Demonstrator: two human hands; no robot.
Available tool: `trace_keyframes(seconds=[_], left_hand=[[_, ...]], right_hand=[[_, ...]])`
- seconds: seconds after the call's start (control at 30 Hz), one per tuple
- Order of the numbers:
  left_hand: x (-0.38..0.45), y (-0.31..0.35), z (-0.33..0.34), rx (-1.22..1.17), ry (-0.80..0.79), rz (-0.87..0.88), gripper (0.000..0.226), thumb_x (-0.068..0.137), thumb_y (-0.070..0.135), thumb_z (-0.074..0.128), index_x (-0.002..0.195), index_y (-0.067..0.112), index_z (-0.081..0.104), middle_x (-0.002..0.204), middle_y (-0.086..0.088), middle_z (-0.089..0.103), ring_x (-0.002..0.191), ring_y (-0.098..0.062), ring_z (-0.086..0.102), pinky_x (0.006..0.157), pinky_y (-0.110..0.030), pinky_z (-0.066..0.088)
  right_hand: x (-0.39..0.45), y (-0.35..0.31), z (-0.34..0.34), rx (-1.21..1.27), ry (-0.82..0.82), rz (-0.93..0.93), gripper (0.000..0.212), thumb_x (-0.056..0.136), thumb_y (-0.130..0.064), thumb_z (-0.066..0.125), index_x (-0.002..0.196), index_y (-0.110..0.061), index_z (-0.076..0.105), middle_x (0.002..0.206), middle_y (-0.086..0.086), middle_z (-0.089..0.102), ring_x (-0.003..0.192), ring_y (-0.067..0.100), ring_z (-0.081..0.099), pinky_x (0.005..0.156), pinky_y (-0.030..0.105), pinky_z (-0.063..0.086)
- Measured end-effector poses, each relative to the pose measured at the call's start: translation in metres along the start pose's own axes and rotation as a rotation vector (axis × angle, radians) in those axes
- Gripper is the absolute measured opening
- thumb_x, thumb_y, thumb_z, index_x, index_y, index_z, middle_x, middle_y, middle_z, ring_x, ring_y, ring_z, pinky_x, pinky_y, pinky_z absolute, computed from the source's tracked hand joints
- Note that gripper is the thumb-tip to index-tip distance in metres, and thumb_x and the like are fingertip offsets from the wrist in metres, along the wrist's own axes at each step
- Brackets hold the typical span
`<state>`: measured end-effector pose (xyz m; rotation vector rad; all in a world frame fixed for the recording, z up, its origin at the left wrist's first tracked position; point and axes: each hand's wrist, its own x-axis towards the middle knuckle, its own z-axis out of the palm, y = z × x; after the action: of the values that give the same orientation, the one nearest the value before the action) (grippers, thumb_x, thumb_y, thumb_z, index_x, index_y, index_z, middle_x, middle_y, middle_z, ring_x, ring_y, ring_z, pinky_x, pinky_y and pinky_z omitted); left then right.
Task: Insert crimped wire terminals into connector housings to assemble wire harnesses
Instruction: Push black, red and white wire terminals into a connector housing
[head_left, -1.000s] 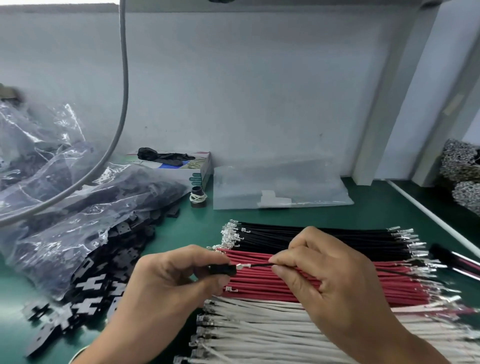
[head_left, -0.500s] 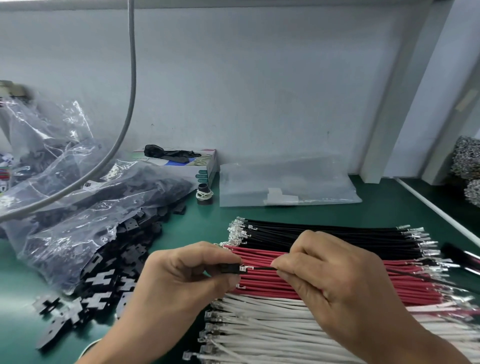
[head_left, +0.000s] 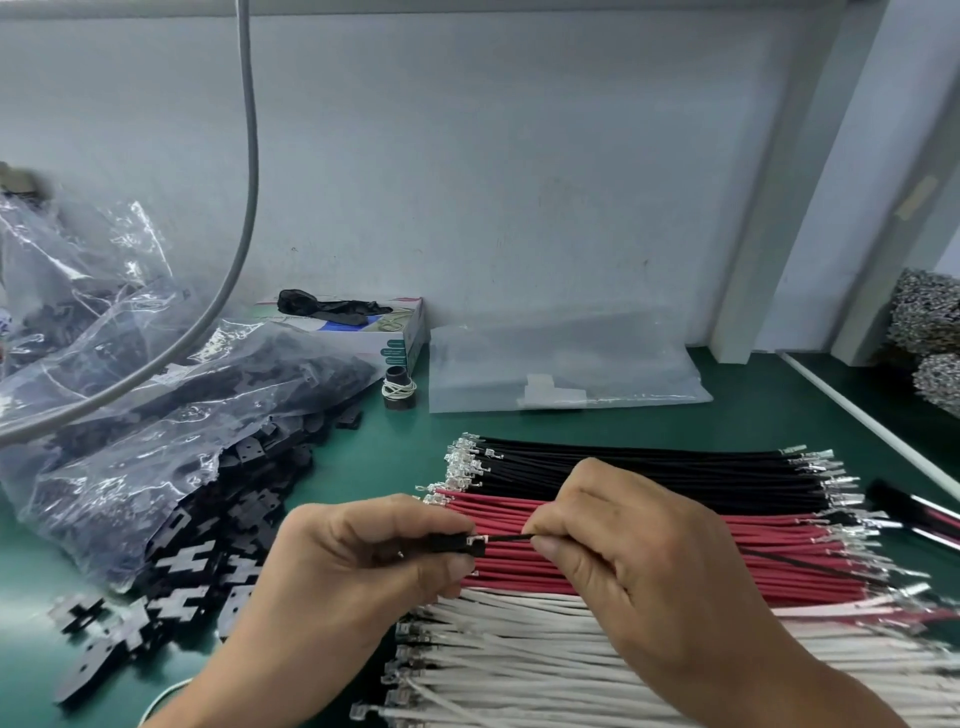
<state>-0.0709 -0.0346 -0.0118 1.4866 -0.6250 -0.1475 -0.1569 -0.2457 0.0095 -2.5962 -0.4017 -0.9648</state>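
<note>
The metal terminal (head_left: 477, 540) on the black wire (head_left: 511, 537) now sits right at the mouth of the black connector housing (head_left: 451, 543), where a second ago a short stretch of bare terminal still showed between the two; by my reading the insertion is under way but not yet seated, since the crimp remains visible. The left hand (head_left: 358, 566) pinches the housing, its grip clamped on it, and the right hand (head_left: 618, 551) pinches the wire just behind the terminal, above the red wires (head_left: 675, 566) on the green counter (head_left: 395, 452). Black wires (head_left: 649, 467) lie behind, white wires (head_left: 519, 654) in front. To the left, a clear plastic bag (head_left: 130, 441) holds black housings, many spilling from its mouth (head_left: 208, 561); a flat clear bag (head_left: 561, 364) near the wall seems nearly empty.
</note>
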Motion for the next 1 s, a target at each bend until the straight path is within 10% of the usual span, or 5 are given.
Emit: trace_keyframes(seconds=[0.27,1.0], left_hand=[[-0.004,0.004,0.004,0.096,0.030,0.031,0.028,0.059,0.008,0.096,0.084,0.013,0.085,0.078,-0.020,0.077,0.064,-0.033,0.073,0.065,-0.041,0.065],[-0.006,0.019,0.009,0.282,0.051,0.157,0.022,0.063,0.005,0.089,0.078,0.020,0.085,0.071,-0.010,0.076,0.054,-0.020,0.068,0.056,-0.022,0.054]], right_hand=[[0.000,-0.004,0.008,-0.049,0.023,-0.044,0.019,0.098,-0.029,0.054,0.090,-0.023,0.070,0.086,-0.013,0.056,0.071,0.007,0.054,0.053,0.026,0.047],[0.003,-0.009,0.017,-0.036,0.085,-0.088,0.022,0.096,-0.029,0.056,0.080,-0.019,0.068,0.080,-0.008,0.055,0.067,0.012,0.052,0.055,0.027,0.045]])
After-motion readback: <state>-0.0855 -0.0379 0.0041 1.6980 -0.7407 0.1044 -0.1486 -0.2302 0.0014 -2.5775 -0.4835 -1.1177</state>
